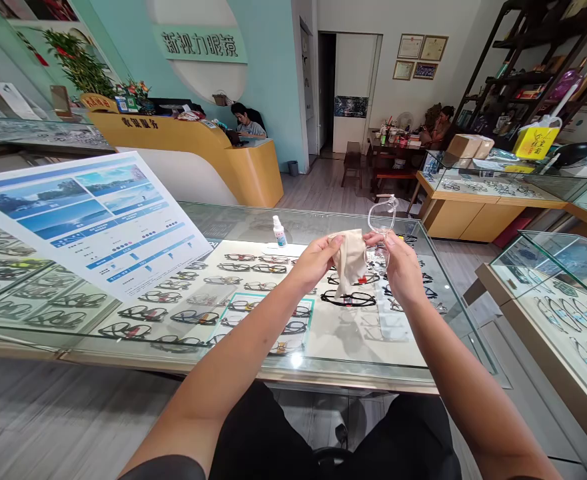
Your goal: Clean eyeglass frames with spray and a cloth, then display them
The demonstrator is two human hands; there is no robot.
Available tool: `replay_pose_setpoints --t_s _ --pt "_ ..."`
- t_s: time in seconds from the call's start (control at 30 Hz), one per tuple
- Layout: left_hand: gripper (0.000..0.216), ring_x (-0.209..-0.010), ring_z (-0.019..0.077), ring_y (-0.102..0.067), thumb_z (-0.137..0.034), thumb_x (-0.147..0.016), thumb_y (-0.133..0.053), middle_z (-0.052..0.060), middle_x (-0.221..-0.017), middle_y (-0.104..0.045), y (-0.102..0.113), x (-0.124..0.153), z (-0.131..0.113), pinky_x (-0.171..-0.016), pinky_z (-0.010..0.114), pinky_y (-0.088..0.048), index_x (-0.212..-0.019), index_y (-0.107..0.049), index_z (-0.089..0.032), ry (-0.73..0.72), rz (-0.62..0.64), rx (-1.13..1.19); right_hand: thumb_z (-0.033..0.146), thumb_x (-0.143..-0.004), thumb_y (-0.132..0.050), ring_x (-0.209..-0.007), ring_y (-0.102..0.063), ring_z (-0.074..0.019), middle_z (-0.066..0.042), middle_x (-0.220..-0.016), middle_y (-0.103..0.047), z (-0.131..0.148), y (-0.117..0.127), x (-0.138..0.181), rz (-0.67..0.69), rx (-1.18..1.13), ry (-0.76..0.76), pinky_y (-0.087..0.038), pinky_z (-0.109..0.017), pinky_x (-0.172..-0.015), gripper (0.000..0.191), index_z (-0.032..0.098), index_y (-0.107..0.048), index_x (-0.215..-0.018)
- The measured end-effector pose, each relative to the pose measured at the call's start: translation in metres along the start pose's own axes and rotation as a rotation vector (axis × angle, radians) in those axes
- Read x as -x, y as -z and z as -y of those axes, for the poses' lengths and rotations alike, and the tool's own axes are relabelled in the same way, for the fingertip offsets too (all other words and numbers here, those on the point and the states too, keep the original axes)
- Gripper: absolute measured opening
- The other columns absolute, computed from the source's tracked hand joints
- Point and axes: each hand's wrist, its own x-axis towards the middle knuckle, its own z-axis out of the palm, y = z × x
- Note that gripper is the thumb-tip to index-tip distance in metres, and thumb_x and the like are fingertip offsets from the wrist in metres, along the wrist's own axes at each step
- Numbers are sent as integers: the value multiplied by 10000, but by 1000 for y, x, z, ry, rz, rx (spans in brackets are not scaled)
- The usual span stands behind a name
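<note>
My left hand (316, 259) pinches a beige cleaning cloth (350, 260) that hangs down between both hands. My right hand (398, 261) grips a pair of clear-framed glasses (383, 217), which stand up above its fingers, one lens touching the cloth's edge. Both hands hover over a glass display counter (423, 347). A pair of black-framed glasses (348, 299) lies on the counter just below the cloth. A small white spray bottle (279, 231) stands on the glass behind my left hand.
A large printed poster (93, 220) leans on the counter at left. Rows of eyeglass frames (183, 300) fill the case under the glass. Another glass case (563, 293) stands at right. One person sits behind the yellow reception desk (213, 150), another at a far table.
</note>
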Motion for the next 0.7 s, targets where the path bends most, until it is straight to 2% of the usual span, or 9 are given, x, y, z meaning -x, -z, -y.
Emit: replay_pose_setpoints --t_s 0.13,0.23,0.37,0.43,0.57,0.7 --pt "621 -740 156 -669 -719 -870 -820 39 -792 -738 -5 4 -1 -751 284 -521 -1055 -770 -128 32 89 -74 541 -1073 -594 -1428 -579 -317 -77 -1306 -670 -2 0 1 25 57 -28 -435 -460 -1216 364 288 -844 -997" --pt "635 -726 146 -639 -751 -885 -781 27 -768 -711 -7 6 -3 -734 281 -496 -1024 -760 -132 42 148 -131 531 -1084 -594 -1469 -550 -311 -74 -1350 -632 -3 -1 2 61 47 -48 -391 -462 -1262 354 301 -860 -1041" --pt "662 -741 152 -631 -765 -905 -749 16 -768 -684 -9 9 -4 -738 290 -486 -1106 -751 -135 55 207 -172 524 -1089 -603 -1484 -538 -301 -64 -1363 -652 -4 -1 2 105 -9 -75 -367 -458 -1284 335 324 -872 -1080" --pt "659 -767 159 -639 -768 -902 -749 27 -799 -695 -10 10 -3 -747 291 -483 -1086 -744 -136 43 211 -187 520 -1088 -610 -1473 -550 -297 -58 -1348 -673 -4 -2 2 117 -35 -88 -359 -453 -1292 326 331 -875 -1087" --pt "648 -758 160 -633 -785 -896 -740 47 -808 -698 -9 10 0 -725 290 -468 -888 -701 -138 31 206 -225 535 -1078 -625 -1415 -597 -300 -54 -1295 -718 -3 -5 3 150 -55 -129 -388 -452 -1276 328 324 -873 -1115" --pt "630 -793 184 -669 -767 -883 -767 59 -822 -725 -11 10 -1 -744 296 -482 -910 -728 -138 36 231 -222 575 -1052 -648 -1269 -663 -297 -55 -1209 -749 -2 -6 4 154 -64 -203 -480 -436 -1182 349 310 -868 -1105"
